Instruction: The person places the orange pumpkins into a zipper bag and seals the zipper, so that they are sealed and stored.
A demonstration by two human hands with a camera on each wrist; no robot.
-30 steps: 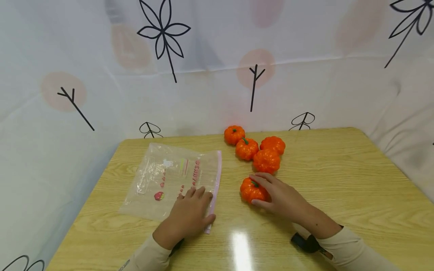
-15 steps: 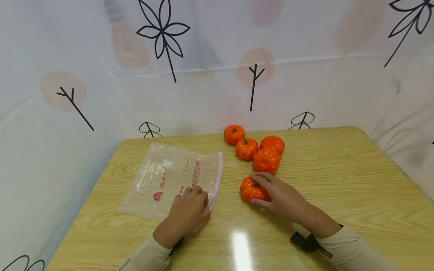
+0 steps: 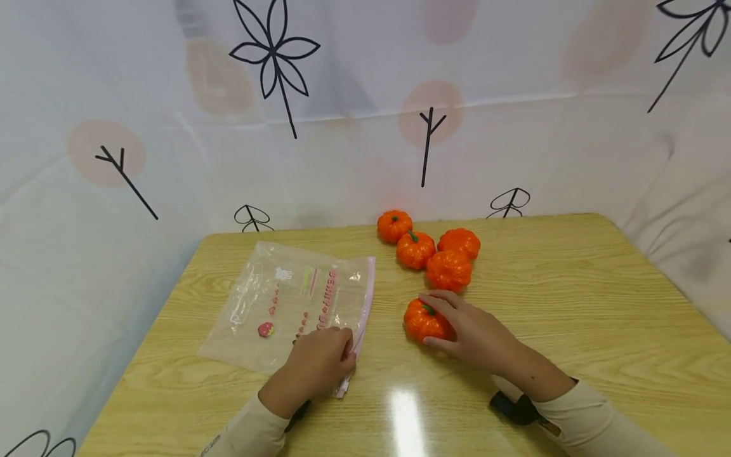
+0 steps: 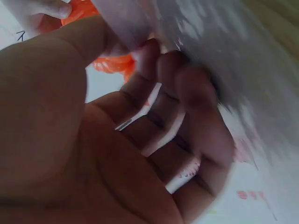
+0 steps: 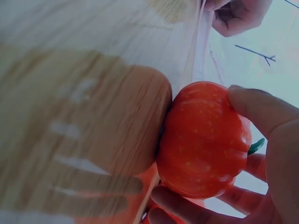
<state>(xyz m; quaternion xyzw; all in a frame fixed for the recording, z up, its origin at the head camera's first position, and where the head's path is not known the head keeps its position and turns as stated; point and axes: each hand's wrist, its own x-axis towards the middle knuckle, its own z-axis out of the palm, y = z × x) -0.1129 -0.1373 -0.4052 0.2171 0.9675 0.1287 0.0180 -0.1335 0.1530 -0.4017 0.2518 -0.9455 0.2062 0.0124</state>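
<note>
The bag (image 3: 297, 298) lies toward the table's (image 3: 571, 285) left edge, its lip (image 3: 369, 282) pinched by the left hand (image 3: 316, 363); I'd peel up one layer only. The right hand (image 3: 476, 333) grips the nearest pumpkin (image 3: 424, 322), midway between side edges, best held steady.

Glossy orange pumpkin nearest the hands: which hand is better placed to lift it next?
Probably the right hand: it grips the glossy orange pumpkin, while the left hand pinches the clear, pink-edged plastic bag.
</note>
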